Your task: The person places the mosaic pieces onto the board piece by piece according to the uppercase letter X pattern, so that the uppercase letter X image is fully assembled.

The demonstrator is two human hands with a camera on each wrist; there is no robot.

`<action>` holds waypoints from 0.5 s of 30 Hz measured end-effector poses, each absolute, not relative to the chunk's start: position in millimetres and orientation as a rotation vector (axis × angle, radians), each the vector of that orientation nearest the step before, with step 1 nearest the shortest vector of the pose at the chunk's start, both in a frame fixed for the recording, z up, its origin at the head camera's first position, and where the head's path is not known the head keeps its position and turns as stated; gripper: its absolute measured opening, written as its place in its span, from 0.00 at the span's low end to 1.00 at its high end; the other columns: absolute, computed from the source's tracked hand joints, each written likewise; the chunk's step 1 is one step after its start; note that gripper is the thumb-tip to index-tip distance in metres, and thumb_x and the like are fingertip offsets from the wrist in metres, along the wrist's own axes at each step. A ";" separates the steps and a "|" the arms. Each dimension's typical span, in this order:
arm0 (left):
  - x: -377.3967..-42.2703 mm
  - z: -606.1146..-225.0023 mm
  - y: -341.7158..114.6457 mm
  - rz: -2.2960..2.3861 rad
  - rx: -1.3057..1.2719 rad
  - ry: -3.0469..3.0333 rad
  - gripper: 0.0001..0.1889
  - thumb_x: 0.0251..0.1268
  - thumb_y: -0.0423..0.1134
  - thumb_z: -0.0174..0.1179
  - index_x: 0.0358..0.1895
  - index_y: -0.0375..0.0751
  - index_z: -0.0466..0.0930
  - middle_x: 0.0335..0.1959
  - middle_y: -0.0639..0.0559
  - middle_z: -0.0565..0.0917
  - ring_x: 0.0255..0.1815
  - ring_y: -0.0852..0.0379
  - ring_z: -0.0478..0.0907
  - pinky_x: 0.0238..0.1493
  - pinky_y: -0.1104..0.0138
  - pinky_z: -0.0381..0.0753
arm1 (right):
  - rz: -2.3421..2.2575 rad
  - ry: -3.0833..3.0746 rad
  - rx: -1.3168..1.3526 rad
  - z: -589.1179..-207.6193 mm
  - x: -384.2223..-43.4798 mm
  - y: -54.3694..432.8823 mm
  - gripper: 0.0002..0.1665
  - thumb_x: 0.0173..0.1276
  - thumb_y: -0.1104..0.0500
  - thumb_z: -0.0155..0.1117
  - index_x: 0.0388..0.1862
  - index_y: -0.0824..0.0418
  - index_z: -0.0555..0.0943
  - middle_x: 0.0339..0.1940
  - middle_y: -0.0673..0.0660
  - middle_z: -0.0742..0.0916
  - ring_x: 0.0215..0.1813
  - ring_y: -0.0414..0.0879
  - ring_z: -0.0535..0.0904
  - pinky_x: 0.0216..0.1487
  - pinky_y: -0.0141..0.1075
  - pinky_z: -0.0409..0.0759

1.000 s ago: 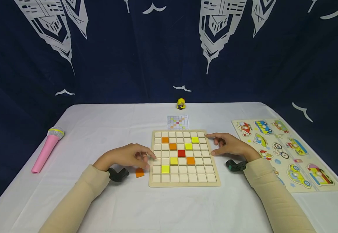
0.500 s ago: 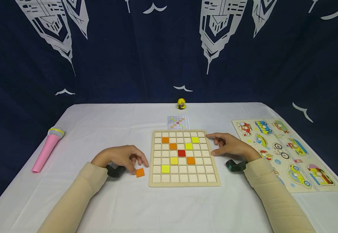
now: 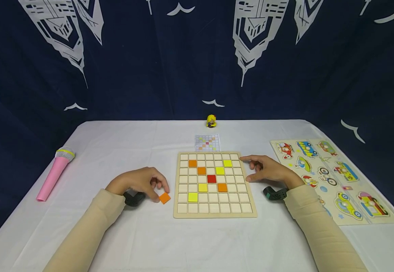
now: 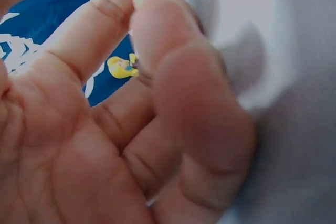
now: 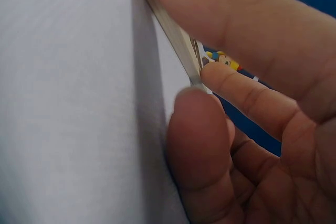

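Note:
My left hand (image 3: 142, 181) is at the left of the wooden grid board (image 3: 215, 215), fingers curved and thumb extended. Its thumb tip is right at the left side of a loose orange tile (image 3: 164, 198) on the cloth, and the index fingertip hangs close beside the tile's far edge. In the left wrist view the bent fingers (image 4: 194, 93) fill the middle and the tile is out of sight. My right hand (image 3: 268, 168) rests beside the board, its index fingertip and thumb against the right edge; the right wrist view shows that board edge (image 5: 178, 43) at the fingertips.
The board holds a red tile (image 3: 211, 179) and several orange and yellow ones. Behind it are a printed pattern card (image 3: 207, 142) and a yellow-haired figurine (image 3: 211, 121). A pink microphone (image 3: 56, 173) lies left; a vehicle picture puzzle (image 3: 329, 181) lies right.
My left hand has drawn back leftward from the board's edge to the orange tile. The tile has turned cornerwise and shifted slightly away from me. My right hand has stayed put.

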State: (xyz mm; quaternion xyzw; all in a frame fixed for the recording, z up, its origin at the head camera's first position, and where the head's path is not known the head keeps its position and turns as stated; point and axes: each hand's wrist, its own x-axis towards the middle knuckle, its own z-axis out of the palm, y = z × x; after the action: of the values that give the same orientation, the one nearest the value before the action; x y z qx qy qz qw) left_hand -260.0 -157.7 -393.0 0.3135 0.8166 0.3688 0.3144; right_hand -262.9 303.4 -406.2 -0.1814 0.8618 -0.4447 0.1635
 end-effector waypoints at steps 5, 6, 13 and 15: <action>-261.8 -393.1 -159.2 0.969 0.778 2.224 0.14 0.48 0.25 0.80 0.41 0.37 0.92 0.30 0.55 0.77 0.25 0.60 0.66 0.31 0.72 0.66 | -1.277 2.451 -0.514 -407.0 -262.9 303.5 0.46 0.64 0.67 0.80 0.77 0.78 0.70 0.43 0.58 0.75 0.36 0.45 0.67 0.36 0.33 0.66; -262.3 -393.6 -159.6 0.970 0.779 2.233 0.14 0.48 0.26 0.80 0.41 0.37 0.92 0.30 0.55 0.77 0.25 0.59 0.66 0.31 0.72 0.66 | -1.278 2.450 -0.514 -407.1 -262.9 303.6 0.46 0.64 0.67 0.80 0.77 0.78 0.70 0.43 0.58 0.75 0.36 0.45 0.67 0.36 0.33 0.66; -263.6 -394.8 -161.0 0.934 0.806 2.314 0.13 0.49 0.28 0.81 0.39 0.39 0.92 0.30 0.56 0.79 0.25 0.60 0.68 0.31 0.71 0.68 | -1.282 2.445 -0.527 -408.3 -263.7 304.5 0.45 0.65 0.67 0.80 0.77 0.78 0.70 0.43 0.58 0.75 0.35 0.45 0.67 0.37 0.33 0.66; -263.8 -394.8 -161.2 0.922 0.818 2.357 0.12 0.50 0.29 0.81 0.39 0.40 0.92 0.30 0.56 0.79 0.26 0.60 0.69 0.31 0.71 0.69 | -1.282 2.446 -0.528 -408.1 -263.6 304.6 0.45 0.65 0.67 0.80 0.77 0.78 0.70 0.43 0.58 0.75 0.35 0.45 0.67 0.37 0.33 0.66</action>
State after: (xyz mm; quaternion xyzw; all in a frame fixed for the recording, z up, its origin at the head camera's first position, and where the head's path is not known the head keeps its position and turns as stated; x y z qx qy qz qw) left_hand -263.8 -161.2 -394.8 0.2988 0.8605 0.3368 0.2385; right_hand -263.6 304.6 -408.1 -0.1852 0.8582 -0.4497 0.1643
